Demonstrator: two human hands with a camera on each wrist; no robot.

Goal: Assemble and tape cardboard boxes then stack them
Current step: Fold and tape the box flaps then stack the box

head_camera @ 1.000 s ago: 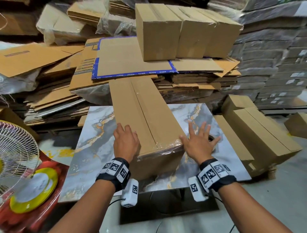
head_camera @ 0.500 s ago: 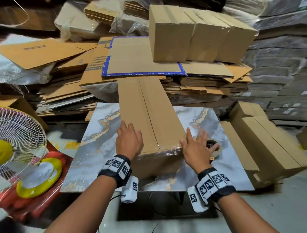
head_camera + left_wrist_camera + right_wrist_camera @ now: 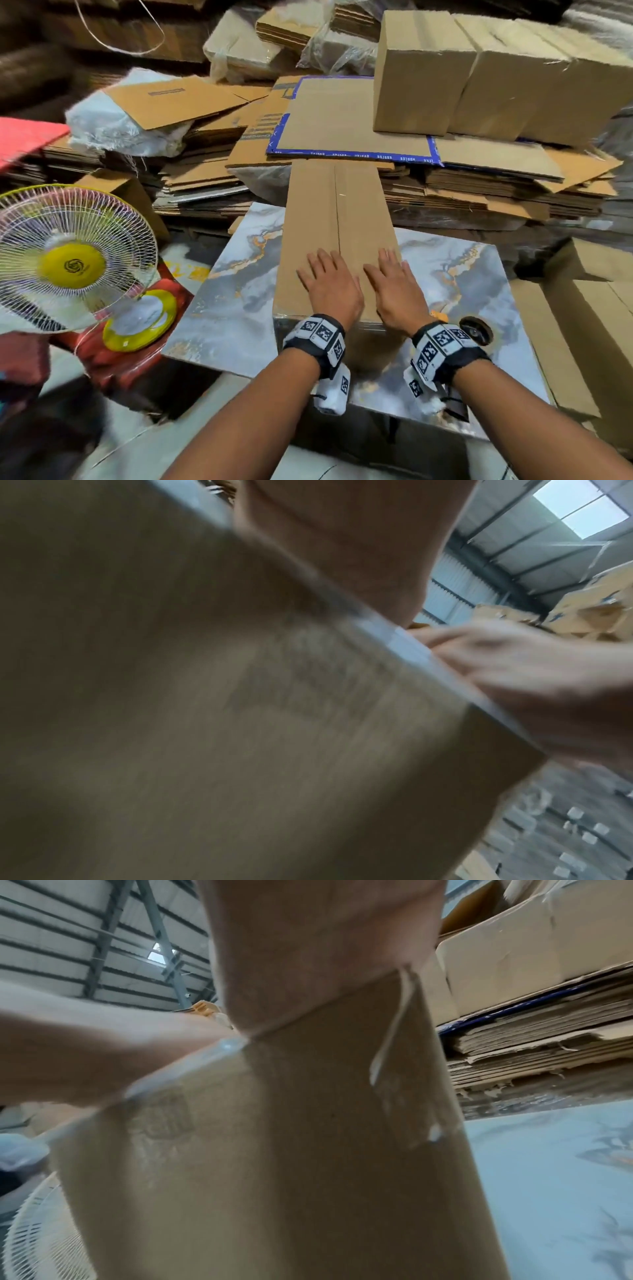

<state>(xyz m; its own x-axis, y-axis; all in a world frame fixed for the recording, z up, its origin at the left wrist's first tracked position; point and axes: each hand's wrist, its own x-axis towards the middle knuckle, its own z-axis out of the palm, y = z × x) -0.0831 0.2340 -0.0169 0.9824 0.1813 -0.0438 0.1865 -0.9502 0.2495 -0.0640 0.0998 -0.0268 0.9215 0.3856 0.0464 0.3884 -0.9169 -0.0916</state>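
Both grips flat — left hand (image 3: pixel 330 286) | right hand (image 3: pixel 397 284) | box (image 3: pixel 337 219); wrists: tape (image 3: pixel 390 1047).

My left hand (image 3: pixel 330 286) now further in on the box (image 3: pixel 337 236) top, my right hand (image 3: pixel 397 287) up off the table (image 3: pixel 479 274) onto the box beside it, both flat, tape roll (image 3: pixel 476 330) now uncovered.

Perhaps four assembled boxes (image 3: pixel 337 236), one tape roll (image 3: pixel 476 330), one fan (image 3: pixel 73 260)

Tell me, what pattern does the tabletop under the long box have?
The tabletop is marbled grey-blue and white with gold-orange veins; the head view shows it best.
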